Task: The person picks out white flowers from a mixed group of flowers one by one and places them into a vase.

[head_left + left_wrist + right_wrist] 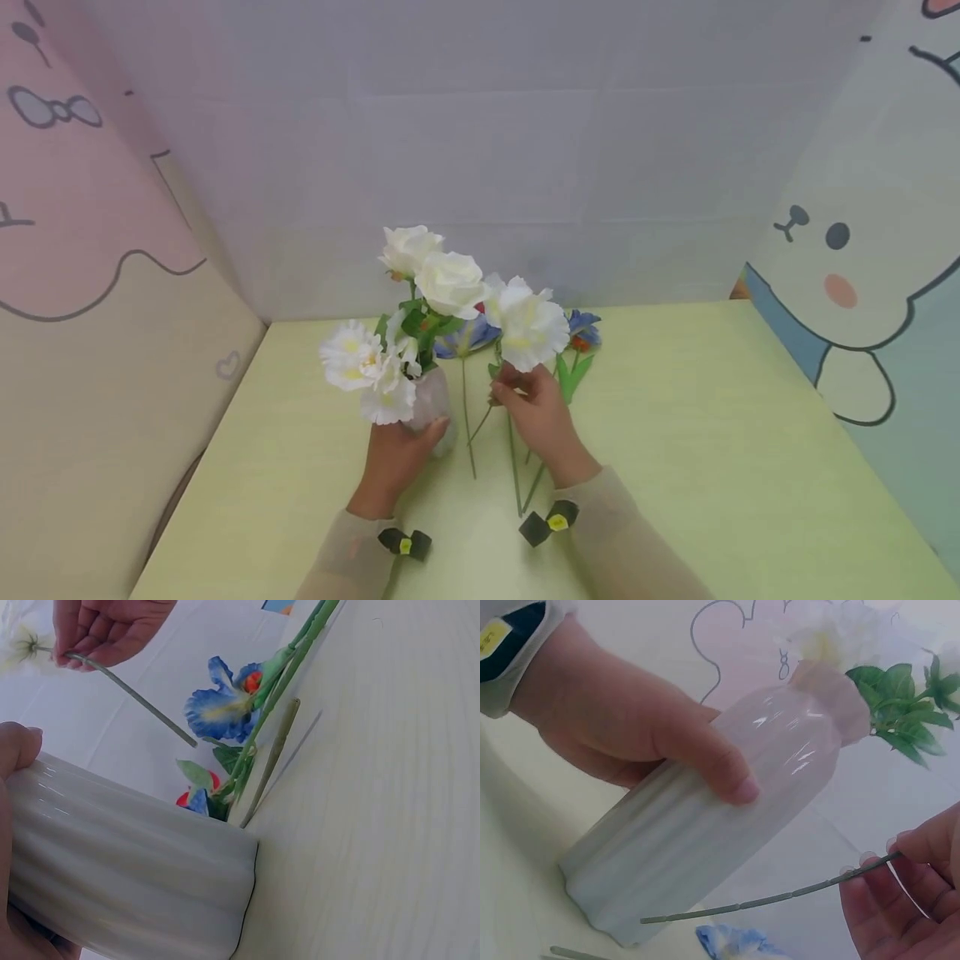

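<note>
A white ribbed ceramic vase [429, 402] stands upright on the table, with white roses [452, 283] and ruffled white flowers [351, 357] in its mouth. My left hand [397, 460] grips the vase's body, the thumb lying across its front in the right wrist view. To the right of the vase, my right hand [542, 423] pinches the stem [780, 898] of another ruffled white flower [527, 327]. That flower's head is up, and the bare lower stem slants down toward the vase, its end free in the air. In the left wrist view, the vase [135, 859] hides part of the flowers behind it.
Blue flowers [583, 327] with orange-red parts and green leaves [573, 377] lie on the pale yellow table [712, 433], behind and right of the vase. Several long stems [514, 471] point toward the near edge. A white cloth wall [480, 150] and printed side panels [847, 250] enclose the table.
</note>
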The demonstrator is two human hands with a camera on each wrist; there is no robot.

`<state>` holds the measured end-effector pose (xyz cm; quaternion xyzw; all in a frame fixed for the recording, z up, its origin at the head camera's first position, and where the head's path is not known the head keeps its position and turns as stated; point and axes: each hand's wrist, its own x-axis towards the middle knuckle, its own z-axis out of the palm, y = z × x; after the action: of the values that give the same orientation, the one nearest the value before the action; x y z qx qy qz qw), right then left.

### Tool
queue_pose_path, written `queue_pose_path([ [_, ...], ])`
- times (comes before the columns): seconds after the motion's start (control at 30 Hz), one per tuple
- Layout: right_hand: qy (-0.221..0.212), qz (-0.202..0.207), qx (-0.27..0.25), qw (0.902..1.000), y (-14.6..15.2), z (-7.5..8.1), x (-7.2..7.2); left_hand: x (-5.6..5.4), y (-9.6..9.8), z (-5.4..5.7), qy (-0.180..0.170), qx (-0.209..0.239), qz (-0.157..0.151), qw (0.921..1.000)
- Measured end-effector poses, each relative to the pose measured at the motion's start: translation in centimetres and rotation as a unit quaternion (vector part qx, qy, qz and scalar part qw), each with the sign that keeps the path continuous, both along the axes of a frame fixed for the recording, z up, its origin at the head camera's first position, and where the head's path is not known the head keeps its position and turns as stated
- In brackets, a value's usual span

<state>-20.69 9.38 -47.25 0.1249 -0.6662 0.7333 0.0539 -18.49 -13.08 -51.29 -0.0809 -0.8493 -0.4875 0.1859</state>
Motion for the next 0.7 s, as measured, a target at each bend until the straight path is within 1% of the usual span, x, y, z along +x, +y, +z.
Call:
queue_pose_path([
  [0.17, 0.014, 0.005, -0.017, 0.9997, 0.3, 0.9, 0.4, -0.1, 0.0, -0.1, 0.003, 0.004, -0.004, 1.0000],
  [0.33, 0.000, 0.006, -0.029, 0.9996, 0.4, 1.5, 0.5, -0.3, -0.1, -0.1, 0.015, 0.001, -0.009, 0.9999],
  [0.53, -0.012, 0.011, -0.046, 0.9988, 0.6, 1.9, 0.8, -0.2, -0.1, -0.1, 0.004, 0.005, -0.011, 0.9999],
  [0.7, 0.000, 0.006, -0.065, 0.9979, 0.6, 2.7, 1.3, 0.0, 0.0, 0.0, 0.001, 0.003, -0.006, 1.0000],
])
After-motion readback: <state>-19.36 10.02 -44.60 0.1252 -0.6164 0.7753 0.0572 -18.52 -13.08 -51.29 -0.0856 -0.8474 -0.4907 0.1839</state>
